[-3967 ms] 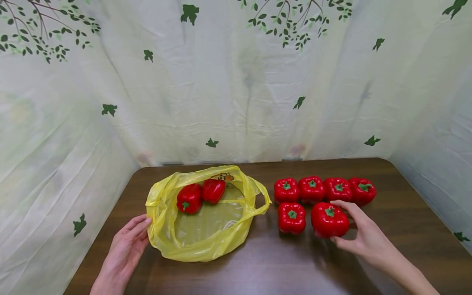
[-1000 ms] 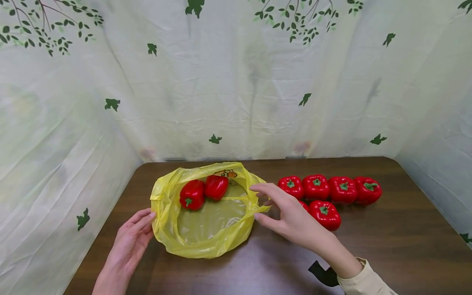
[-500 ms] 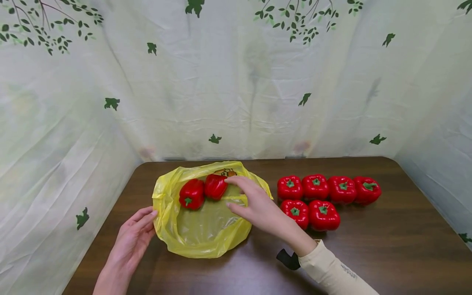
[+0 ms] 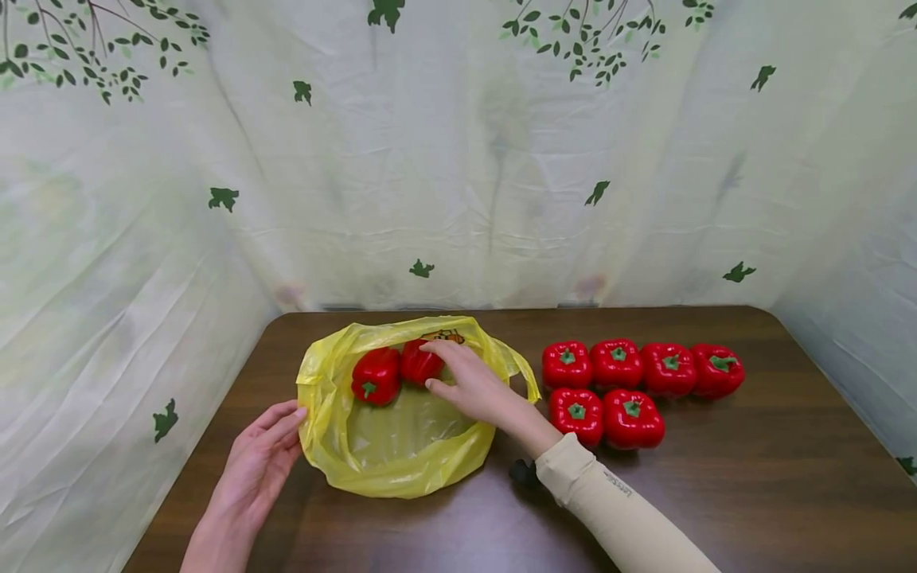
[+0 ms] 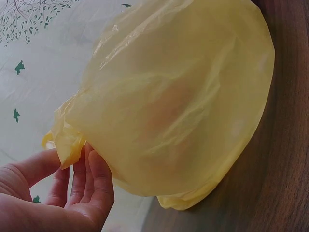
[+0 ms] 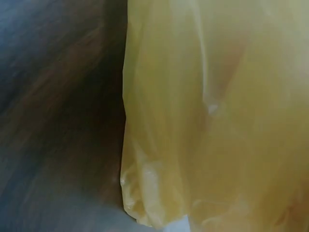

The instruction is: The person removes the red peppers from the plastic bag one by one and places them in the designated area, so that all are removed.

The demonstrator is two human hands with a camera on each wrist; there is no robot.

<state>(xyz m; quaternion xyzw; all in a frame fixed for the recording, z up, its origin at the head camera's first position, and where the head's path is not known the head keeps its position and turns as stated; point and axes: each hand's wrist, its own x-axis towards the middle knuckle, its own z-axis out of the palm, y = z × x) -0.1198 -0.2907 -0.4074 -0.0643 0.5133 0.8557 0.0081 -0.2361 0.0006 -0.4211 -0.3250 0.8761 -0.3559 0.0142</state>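
Note:
A yellow plastic bag [image 4: 401, 479] stands open-mouthed on the table's left half, with two red bell peppers inside. My left hand [image 4: 261, 454] pinches its left rim between thumb and fingers; in the left wrist view the pinched fold [image 5: 71, 147] juts from the bag's side. Reaching over the right rim, my right hand [image 4: 476, 386] has its fingers and thumb around the right-hand bell pepper [image 4: 414, 368] in the bag. The other bell pepper [image 4: 376, 376] lies just left of it, green stem toward me. Yellow film [image 6: 212, 135] fills much of the right wrist view, hiding the right hand there.
To the bag's right, several red bell peppers [image 4: 618, 363] form a back row, with two more [image 4: 634, 419] in front. They stand on a dark wooden table [image 4: 774, 493]. Behind it hangs a pale curtain [image 4: 444, 159] with leaf prints.
The right hand has let go of a bell pepper in the front row, moved left over the bag and closed around a pepper inside. The left hand keeps its pinch on the rim.

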